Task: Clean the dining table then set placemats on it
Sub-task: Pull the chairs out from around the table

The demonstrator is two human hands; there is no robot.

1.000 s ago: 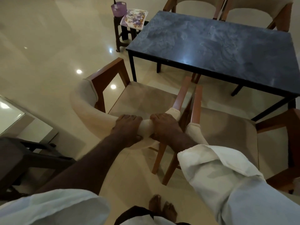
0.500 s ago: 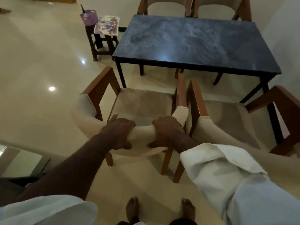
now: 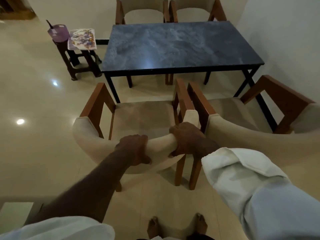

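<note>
The dark stone-topped dining table [image 3: 178,47] stands ahead of me with a bare top. Floral placemats [image 3: 82,38] lie on a small wooden stool [image 3: 81,63] at its left end, beside a purple container [image 3: 58,32]. A beige padded chair with wooden arms [image 3: 138,116] stands in front of me, pulled out from the table. My left hand [image 3: 134,149] and my right hand [image 3: 187,141] both grip its curved backrest, close together, fingers curled over the top edge.
A second matching chair [image 3: 251,115] stands close on the right, arm against arm. Two more chairs [image 3: 169,13] sit at the table's far side by the wall. Glossy tile floor [image 3: 31,101] stretches left. My bare feet are at the bottom.
The chair has turned and shifted right, now squared to the table beside the second chair. Both hands kept their grip on the backrest. My view swung to face the table.
</note>
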